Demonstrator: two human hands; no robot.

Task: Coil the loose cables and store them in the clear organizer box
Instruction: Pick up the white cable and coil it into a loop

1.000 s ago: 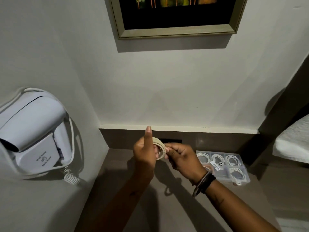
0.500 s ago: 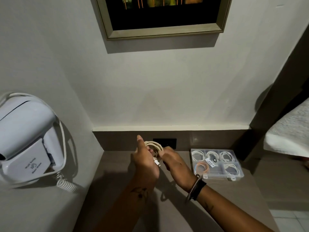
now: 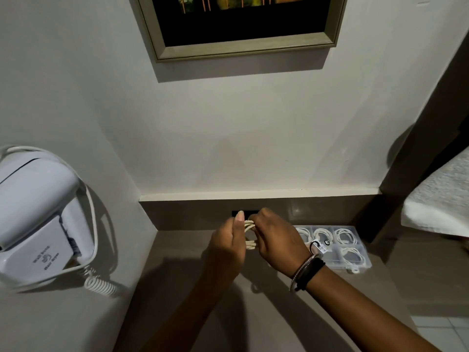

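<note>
A cream-white coiled cable (image 3: 250,233) is held above the brown counter between both hands. My left hand (image 3: 227,246) grips its left side with the thumb raised. My right hand (image 3: 275,241) closes over its right side, hiding most of the coil. The clear organizer box (image 3: 338,261) lies open on the counter just right of my right wrist. Several of its compartments hold coiled white cables (image 3: 345,236), and a small black-and-white label lies on it.
A white wall-mounted hair dryer (image 3: 38,217) with a curly cord (image 3: 101,285) hangs on the left wall. A dark socket plate (image 3: 237,213) sits behind the hands. A framed picture (image 3: 243,24) hangs above. A white textured cloth (image 3: 441,199) juts in at right.
The hands have closed in on the coil and sunk lower toward the counter. The ring that faced me is now squeezed edge-on between both hands.
</note>
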